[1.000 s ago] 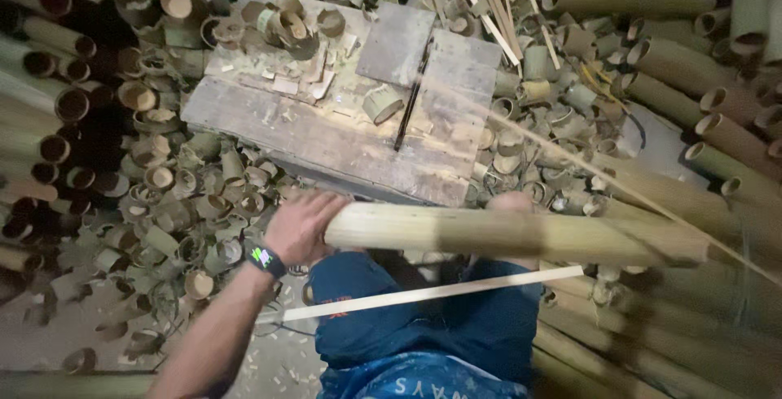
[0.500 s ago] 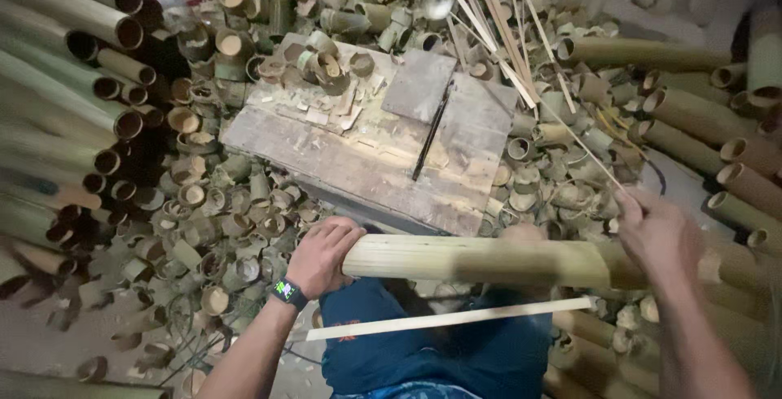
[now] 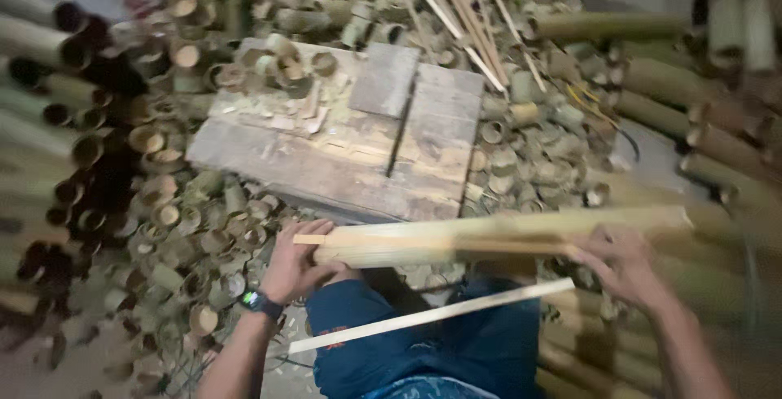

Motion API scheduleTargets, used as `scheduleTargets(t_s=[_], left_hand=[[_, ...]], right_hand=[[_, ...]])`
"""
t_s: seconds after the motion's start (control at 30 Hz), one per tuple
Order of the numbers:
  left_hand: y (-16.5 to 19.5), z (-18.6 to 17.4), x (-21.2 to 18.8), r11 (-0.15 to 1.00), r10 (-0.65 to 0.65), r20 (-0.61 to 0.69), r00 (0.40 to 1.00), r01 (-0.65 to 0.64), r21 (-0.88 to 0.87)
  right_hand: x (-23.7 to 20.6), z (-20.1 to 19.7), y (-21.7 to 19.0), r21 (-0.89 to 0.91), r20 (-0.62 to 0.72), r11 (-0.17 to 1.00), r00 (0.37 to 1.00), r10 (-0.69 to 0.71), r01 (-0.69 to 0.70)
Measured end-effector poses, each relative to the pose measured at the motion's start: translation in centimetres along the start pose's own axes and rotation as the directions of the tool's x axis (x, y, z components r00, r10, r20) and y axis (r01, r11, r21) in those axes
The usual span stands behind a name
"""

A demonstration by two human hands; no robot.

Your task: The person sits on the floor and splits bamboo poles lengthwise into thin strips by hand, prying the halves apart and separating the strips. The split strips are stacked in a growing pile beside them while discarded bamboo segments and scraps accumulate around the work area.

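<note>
Head view, and the long bamboo pole [image 3: 489,236] lies level across the lap, running from nine o'clock to three o'clock just below the middle of the picture. Left hand [image 3: 297,265] is clenched around its near end at about eight o'clock, fingers wrapped over the top. Right hand [image 3: 623,265] is grasping the pole further along at four o'clock, fingers curled onto it, though blur softens the detail there. A thin pale slat [image 3: 432,316] lies slantwise on the blue trousers [image 3: 456,350], just below the pole and apart from both hands. On the left wrist sits a dark watch [image 3: 261,301].

Out at twelve o'clock stands the worn wooden tabletop [image 3: 326,163], with a dark blade [image 3: 401,134] lying across it and short cut bamboo rings [image 3: 285,65] heaped at its far corner. More cut pieces litter the floor [image 3: 49,366] all round; whole poles are stacked at nine and three o'clock.

By my reading, the pole is being held and lined up for working at the block. Steady support at both ends looks like the main need.
</note>
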State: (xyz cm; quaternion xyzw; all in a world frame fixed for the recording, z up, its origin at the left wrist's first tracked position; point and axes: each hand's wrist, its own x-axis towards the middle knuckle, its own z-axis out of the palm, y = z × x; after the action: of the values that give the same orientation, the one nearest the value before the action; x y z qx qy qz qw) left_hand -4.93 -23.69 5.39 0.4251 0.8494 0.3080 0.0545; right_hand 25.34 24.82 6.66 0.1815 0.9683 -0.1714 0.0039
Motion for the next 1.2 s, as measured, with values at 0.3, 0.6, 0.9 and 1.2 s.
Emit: scheduleTargets(t_s=[0.3,0.6,0.9,1.2], left_hand=[[-3.3,3.2,-3.9,0.947,-0.120,-0.144,0.982,0.069,-0.315],[-2.6,3.8,-4.2,0.984,0.019,-0.108,0.994,-0.038,-0.177],[6.2,4.5,3.9,0.970,-0.145,0.079,0.986,0.126,0.208],[9.4,19.3,16.8,0.949,0.314,-0.217,0.924,-0.295,0.114]], right_hand=[[-1.1,0.3,2.7,-0.094,-0.242,0.992,0.964,-0.107,0.086],[0.1,4.6,-9.6,-0.173,-0.379,0.899,0.816,-0.437,0.402],[3.6,3.3,-8.0,-0.074,-0.093,0.967,0.964,-0.249,0.243],[11.2,-0.4,-5.5,-0.316,0.050,0.938,0.985,0.162,-0.139]])
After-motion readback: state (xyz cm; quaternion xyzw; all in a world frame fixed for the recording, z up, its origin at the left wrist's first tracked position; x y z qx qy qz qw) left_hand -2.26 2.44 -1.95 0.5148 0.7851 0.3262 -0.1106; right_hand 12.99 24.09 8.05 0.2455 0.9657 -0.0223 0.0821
